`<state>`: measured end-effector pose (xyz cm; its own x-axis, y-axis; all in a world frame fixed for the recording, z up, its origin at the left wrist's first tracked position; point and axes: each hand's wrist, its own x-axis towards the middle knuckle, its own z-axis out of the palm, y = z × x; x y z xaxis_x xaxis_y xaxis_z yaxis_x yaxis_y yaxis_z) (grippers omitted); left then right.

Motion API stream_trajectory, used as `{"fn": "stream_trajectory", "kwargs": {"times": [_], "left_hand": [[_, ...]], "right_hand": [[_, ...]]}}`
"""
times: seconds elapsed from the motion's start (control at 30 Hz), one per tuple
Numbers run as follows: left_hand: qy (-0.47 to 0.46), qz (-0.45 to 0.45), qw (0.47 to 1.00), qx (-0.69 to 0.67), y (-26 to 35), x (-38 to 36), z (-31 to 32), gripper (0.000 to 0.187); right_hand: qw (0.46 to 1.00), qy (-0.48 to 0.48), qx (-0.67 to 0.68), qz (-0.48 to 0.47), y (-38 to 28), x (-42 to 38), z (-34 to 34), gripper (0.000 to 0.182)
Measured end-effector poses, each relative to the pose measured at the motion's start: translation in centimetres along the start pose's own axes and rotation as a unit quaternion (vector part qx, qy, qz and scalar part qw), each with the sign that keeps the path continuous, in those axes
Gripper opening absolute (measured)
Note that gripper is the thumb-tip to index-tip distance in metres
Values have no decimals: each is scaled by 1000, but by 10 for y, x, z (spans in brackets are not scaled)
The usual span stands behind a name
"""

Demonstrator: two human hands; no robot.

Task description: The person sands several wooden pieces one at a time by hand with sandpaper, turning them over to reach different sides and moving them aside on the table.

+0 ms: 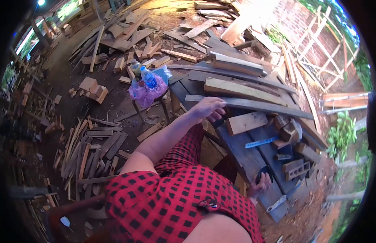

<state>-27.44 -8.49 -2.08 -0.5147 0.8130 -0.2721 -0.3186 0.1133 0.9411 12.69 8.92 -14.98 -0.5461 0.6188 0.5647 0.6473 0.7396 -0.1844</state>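
My left hand (208, 110) is at the near part of a long grey wooden strip (260, 106), with its fingers curled over and under the strip's edge. Lower right, my right hand (259, 185) rests at the edge of the dark bench (240, 152), its fingers bent around a small dark object that I cannot make out. Between the hands lie a short thick wood block (247, 123) and a blue ruler-like strip (260, 142). A light-coloured metal tool (276, 203) lies just beyond my right hand, on the bench's near corner.
Thick beams (244, 91) lie across the bench's far side. Wood blocks and a holed block (298, 171) sit at its right. Left of it, a stool holds a pink plastic bag (143, 95) and a water bottle (148, 77). Scrap wood (94, 150) covers the ground at left.
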Motion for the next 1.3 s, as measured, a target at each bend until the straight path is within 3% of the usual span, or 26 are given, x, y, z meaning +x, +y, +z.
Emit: {"fn": "stream_trajectory", "kwargs": {"times": [0.27, 0.53, 0.63, 0.67, 0.7, 0.73, 0.77, 0.83, 0.87, 0.93, 1.1, 1.13, 1.23, 1.3], "left_hand": [[114, -53, 992, -10, -48, -39, -36, 44], [119, -59, 989, 62, -78, -31, -15, 40], [173, 128, 966, 143, -102, -15, -21, 50], [161, 127, 968, 147, -93, -14, -24, 50], [237, 234, 882, 334, -77, -12, -25, 55], [300, 331, 743, 498, -66, -8, -27, 61], [291, 337, 744, 499, -61, 1, -31, 61], [237, 239, 699, 631, -55, 19, -44, 68], [232, 246, 697, 632, -52, 26, -47, 68], [160, 176, 700, 673, -49, 41, -50, 68], [149, 134, 635, 746, -46, 61, -49, 62], [146, 137, 633, 748, -51, 66, -57, 62], [102, 227, 733, 633, -60, 71, -69, 54], [109, 249, 733, 623, -57, 60, -61, 53]], "right_hand": [[999, -9, 3, 41, -8, 7, -6, 35], [999, 5, 7, 32, -8, 6, -8, 36], [999, 8, -3, 41, -4, 4, -4, 38], [999, 4, 2, 48, -6, 4, -5, 38], [999, 7, 5, 46, -7, 5, -6, 39], [998, 12, -1, 57, -6, 5, -7, 39], [999, 12, -1, 49, -5, 5, -7, 39], [999, 11, 2, 39, -5, 5, -8, 40], [999, 17, 1, 45, -6, 4, -8, 40], [999, 6, -1, 46, -5, 4, -8, 40], [998, 13, -1, 58, -7, 6, -11, 39], [998, 12, 0, 57, -8, 6, -12, 37], [999, 23, -2, 48, -6, 5, -11, 37], [998, 24, 1, 54, -4, 5, -11, 37]]}}
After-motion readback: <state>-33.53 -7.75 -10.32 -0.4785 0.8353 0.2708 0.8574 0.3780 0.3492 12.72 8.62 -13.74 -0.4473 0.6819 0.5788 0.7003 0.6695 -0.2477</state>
